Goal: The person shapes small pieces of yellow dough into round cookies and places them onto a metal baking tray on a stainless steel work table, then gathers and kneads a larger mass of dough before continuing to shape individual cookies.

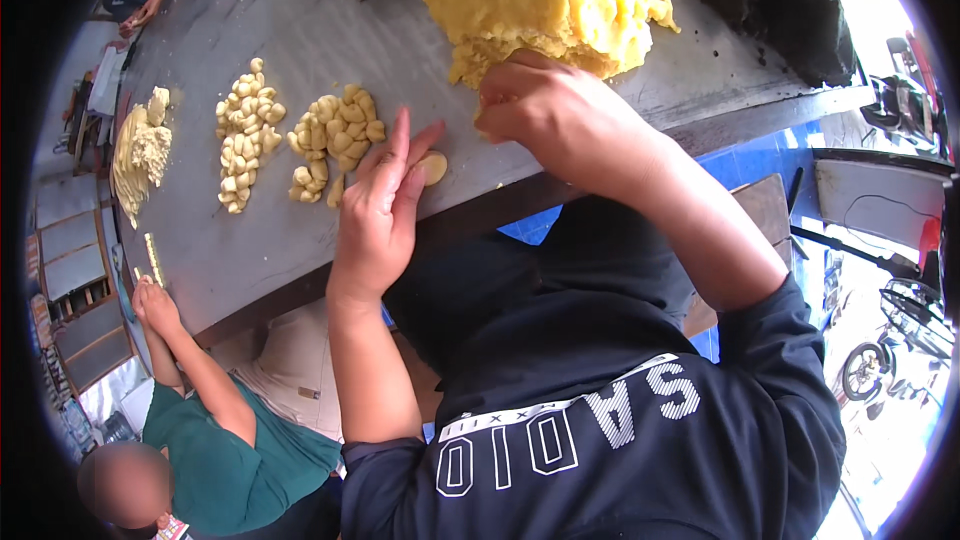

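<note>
Left hand (378,198) extended, fingers straight, slightly parted, beside small dough piece (434,168) on table (290,35). Right hand (545,112) curled at near edge of large dough mass (545,0); whether gripping any, cannot tell.

Our left forearm (370,370) rises nearly upright, and the left hand (375,202) reaches forward with fingers (398,145) extended. Our right forearm (690,210) slants inward, elbow bent; the right hand (545,112) curls, fingertips mostly hidden.

A black short-sleeved shirt (640,490) carries striped and outlined white lettering (613,418) beside a white band (465,426)
</note>
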Demonstrator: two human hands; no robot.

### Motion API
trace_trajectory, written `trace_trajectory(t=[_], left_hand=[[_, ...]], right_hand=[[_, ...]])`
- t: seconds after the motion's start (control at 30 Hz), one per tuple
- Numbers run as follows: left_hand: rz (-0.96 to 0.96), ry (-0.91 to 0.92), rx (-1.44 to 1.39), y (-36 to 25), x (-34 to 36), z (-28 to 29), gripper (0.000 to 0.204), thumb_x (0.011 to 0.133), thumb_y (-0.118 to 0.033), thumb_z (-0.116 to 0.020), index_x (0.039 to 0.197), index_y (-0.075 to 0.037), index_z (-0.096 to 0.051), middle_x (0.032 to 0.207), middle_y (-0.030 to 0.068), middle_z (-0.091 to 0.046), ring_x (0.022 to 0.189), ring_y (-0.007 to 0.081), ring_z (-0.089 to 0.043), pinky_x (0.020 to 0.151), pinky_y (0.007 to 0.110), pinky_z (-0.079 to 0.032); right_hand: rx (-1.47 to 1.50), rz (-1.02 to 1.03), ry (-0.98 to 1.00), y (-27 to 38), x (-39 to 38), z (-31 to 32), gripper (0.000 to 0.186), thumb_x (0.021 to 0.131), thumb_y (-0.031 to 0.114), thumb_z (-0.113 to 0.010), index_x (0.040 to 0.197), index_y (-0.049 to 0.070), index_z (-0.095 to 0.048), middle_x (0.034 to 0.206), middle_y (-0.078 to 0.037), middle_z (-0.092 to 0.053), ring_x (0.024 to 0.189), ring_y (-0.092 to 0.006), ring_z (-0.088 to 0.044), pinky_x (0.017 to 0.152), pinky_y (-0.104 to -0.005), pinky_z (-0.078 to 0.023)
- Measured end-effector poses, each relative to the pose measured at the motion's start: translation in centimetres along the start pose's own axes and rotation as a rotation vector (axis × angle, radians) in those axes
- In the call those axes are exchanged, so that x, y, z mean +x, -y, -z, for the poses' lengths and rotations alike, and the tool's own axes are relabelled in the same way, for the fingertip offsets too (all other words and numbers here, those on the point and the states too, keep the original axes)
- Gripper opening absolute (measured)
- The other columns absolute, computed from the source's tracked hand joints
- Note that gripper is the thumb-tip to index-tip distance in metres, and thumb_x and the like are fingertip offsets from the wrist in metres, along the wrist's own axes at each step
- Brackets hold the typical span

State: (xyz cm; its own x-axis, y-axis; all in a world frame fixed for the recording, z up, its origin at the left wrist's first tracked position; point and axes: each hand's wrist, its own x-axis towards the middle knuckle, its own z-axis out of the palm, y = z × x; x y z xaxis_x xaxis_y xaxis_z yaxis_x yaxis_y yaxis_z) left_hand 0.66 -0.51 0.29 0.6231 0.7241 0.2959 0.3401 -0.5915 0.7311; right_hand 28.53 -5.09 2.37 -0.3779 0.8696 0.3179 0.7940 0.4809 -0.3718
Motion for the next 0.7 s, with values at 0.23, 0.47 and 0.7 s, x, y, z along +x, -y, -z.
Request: trace_trajectory(t=[0.23,0.47,0.7], left_hand=[[0.277,0.075,-0.308,2.2,-1.3,0.6,0.067,0.101,-0.006,-0.085,0.164,-0.003,-0.06,0.138,0.0107,-0.082,0.11,0.0128,-0.073,0.099,0.033,-0.062],[0.3,0.029,-0.443,2.1,-1.1,0.9,0.065,0.101,-0.011,-0.089,0.16,0.001,-0.063,0.127,0.0099,-0.085,0.083,0.0026,-0.06,0.076,0.023,-0.053],[0.321,-0.076,-0.36,1.8,-0.7,-0.9,0.035,0.1,0.01,-0.077,0.135,0.007,-0.079,0.102,0.0087,-0.085,0.088,0.0108,-0.077,0.09,0.028,-0.064]], right_hand=[[-0.045,-0.225,-0.168,3.0,-2.1,-2.7,0.024,0.094,0.017,-0.08,0.115,0.007,-0.082,0.134,-0.016,-0.072,0.118,-0.0387,-0.069,0.102,-0.0493,-0.058],[0.118,0.101,-0.204,-0.4,-1.6,-1.9,0.015,0.086,0.013,-0.072,0.098,0.007,-0.08,0.117,-0.011,-0.072,0.113,-0.0325,-0.07,0.098,-0.044,-0.06],[-0.002,-0.054,-0.225,0.8,-4.3,-2.0,0.018,0.083,0.021,-0.073,0.096,0.01,-0.08,0.129,-0.009,-0.07,0.123,-0.0299,-0.064,0.108,-0.0433,-0.058]])
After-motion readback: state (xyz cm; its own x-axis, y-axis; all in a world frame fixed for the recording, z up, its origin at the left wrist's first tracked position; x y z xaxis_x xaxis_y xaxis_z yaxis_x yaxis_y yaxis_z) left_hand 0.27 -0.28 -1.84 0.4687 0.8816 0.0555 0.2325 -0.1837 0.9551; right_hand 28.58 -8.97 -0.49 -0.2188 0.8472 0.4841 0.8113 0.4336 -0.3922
